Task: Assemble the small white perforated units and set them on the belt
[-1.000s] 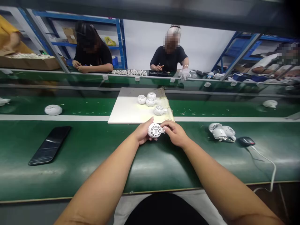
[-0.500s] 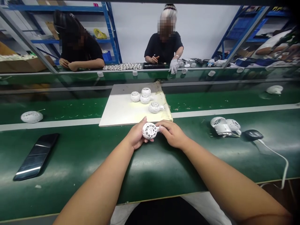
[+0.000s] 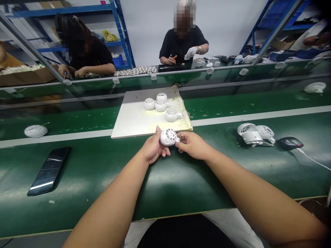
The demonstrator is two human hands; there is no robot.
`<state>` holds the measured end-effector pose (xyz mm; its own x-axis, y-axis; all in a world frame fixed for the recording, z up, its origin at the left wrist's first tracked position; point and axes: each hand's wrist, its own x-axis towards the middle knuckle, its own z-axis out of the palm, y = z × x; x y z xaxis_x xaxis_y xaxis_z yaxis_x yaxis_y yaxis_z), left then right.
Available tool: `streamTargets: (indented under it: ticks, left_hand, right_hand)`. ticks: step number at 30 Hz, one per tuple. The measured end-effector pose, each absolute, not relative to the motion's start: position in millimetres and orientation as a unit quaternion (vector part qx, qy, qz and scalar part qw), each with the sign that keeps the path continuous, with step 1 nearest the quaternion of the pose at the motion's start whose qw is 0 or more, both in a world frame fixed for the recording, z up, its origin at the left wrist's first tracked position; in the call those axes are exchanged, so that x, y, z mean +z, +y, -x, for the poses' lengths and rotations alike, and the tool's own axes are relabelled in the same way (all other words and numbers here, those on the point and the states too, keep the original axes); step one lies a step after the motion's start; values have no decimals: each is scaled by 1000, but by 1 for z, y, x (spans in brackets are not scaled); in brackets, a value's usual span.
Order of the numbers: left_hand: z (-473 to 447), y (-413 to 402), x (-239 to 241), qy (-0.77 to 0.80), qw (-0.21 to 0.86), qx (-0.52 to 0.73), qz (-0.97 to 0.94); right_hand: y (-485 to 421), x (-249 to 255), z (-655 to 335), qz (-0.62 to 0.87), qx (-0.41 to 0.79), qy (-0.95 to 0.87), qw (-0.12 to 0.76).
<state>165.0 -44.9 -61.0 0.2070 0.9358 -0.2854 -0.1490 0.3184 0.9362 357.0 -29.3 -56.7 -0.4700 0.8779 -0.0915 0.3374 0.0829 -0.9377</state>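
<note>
Between my two hands is a round white plastic housing (image 3: 168, 137) with slotted vents, which looks like a small fan head. My left hand (image 3: 154, 147) is wrapped around its left side, thumb up along the edge. With thumb and fingers, my right hand (image 3: 190, 144) pinches the short stub on the housing's right side. Both hands are just in front of a white board (image 3: 129, 117). On that board sit several similar white housings (image 3: 171, 114), some with a stub pointing right.
A black phone (image 3: 49, 171) lies at the left, near another white housing (image 3: 35, 131). Opened white shells (image 3: 254, 133) lie at the right beside a black mouse-like device (image 3: 291, 143) with a white cable. Co-workers sit across the bench behind a metal frame (image 3: 103, 81).
The housing has turned in my hands, so its vented face now tilts more upward and away. My right fingers have closed in around the stub. Across the bench, a gloved hand has lifted.
</note>
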Motion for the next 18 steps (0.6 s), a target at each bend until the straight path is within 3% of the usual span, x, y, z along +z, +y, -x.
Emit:
streamTargets:
  ticks: [4,7,9,11,14,18]
  left_hand:
    - [-161,-53,-58,455,424,501,-601]
    - [-163,-56,-56,429,400,542,-603]
    - [-165,-54,-58,456,413,565,-550]
    - [-167,-49,-61,487,424,594,-480]
    - [-170,-41,-66,503,465,620,-382]
    - [-173,-41,-63,472,535,606,-352]
  right_hand:
    - [-32,-57,-351,409,662,-560,286]
    - [-39,-56,-346,390,701,-528,279]
    - [-45,-54,-343,422,622,-591,293]
    - [-50,-53,-342,445,452,-696,337]
    - [-57,-53,-342,369,252,-819,361]
    - [-62,-50,-349,242,264,-893,272]
